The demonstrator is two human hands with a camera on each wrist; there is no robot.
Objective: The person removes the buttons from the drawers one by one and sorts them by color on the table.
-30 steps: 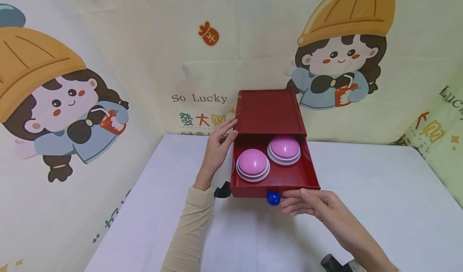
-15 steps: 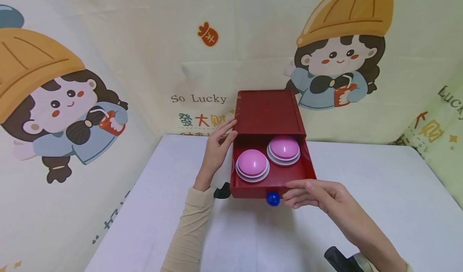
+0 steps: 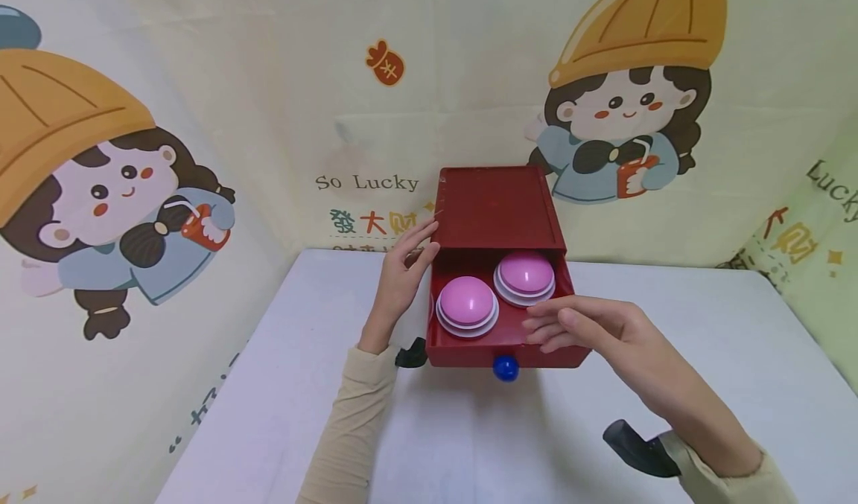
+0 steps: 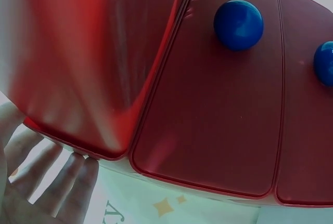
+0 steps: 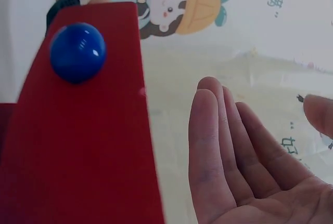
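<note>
A red drawer cabinet (image 3: 496,206) stands on the table, its top drawer (image 3: 462,356) pulled out toward me. Two pink domes on round white bases lie in the drawer: one dome (image 3: 468,301) at front left, the other dome (image 3: 526,273) farther back right. A blue ball knob (image 3: 506,368) sticks out from the drawer front. My left hand (image 3: 400,273) rests its extended fingers against the cabinet's left side. Over the drawer's right front part hovers my right hand (image 3: 603,329), fingers straight and nothing held; in the right wrist view its fingers stand apart from the drawer front.
Two more drawer fronts with blue knobs (image 4: 238,25) show below the pulled-out drawer in the left wrist view. A white table (image 3: 322,325) carries the cabinet. A printed cartoon cloth (image 3: 456,80) hangs close behind. A black strap piece (image 3: 640,450) sits on the right wrist.
My right hand has risen from beside the blue knob at the drawer's front edge to above the drawer's right side. My left hand, the drawer and the pink domes have stayed in place.
</note>
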